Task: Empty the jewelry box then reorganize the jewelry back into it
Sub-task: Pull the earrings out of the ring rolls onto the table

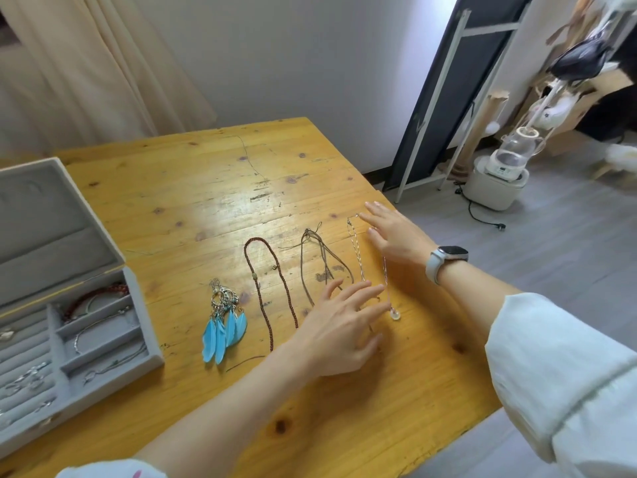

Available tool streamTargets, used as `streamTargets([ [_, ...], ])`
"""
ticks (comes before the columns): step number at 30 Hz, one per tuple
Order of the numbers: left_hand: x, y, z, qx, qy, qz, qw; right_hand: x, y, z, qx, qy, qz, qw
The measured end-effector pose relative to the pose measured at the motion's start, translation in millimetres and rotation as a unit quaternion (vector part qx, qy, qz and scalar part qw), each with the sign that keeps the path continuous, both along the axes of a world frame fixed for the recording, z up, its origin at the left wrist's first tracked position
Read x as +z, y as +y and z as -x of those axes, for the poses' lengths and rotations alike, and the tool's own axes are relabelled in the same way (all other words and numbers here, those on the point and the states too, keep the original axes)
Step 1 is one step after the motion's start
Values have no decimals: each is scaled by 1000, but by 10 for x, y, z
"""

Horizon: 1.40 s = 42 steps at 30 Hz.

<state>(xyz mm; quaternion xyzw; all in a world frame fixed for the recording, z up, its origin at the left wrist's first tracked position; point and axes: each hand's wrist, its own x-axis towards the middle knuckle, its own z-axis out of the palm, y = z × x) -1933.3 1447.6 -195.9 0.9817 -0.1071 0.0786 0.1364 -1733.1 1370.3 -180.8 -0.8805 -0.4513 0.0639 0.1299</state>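
Note:
A grey velvet jewelry box (144,343) lies open at the left edge of the wooden table (213,188), with bracelets, chains and small silver pieces in its compartments. Laid out on the table are blue feather earrings (224,322), a brown beaded necklace (272,291), a grey cord necklace (315,260) and a silver chain necklace (356,250) with a clear round pendant (395,315). My left hand (339,334) hovers with fingers spread over the lower ends of the cord and chain. My right hand (393,236), fingers straight, touches the chain's upper end.
The table's right edge runs close beside my right forearm. Beyond it on the grey floor stand a dark leaning panel with a white frame (458,91), a white appliance (496,177) with a trailing cable, and a rack of hanging items. A curtain hangs behind the box.

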Motion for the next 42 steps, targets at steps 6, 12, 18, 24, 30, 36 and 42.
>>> streamTargets([
  [6,395,566,201,125,-90,43,987,299,379,523,20,6,-161,987],
  [12,651,1241,959,286,-156,81,942,418,1037,1440,92,90,-281,951],
  [18,545,1758,2005,428,-153,110,884,358,1679,2377,177,157,-294,926],
  [24,309,2087,2749,580,-152,82,796,205,2250,2986,234,144,-228,934],
  [30,265,2364,2904,626,-112,7,771,117,2792,3352,260,55,-169,949],
  [36,264,2545,2786,616,-51,-74,783,38,3049,3524,247,-10,-160,956],
  [42,220,2638,2749,608,-96,-87,783,-1,3046,3490,250,-15,-206,946],
])
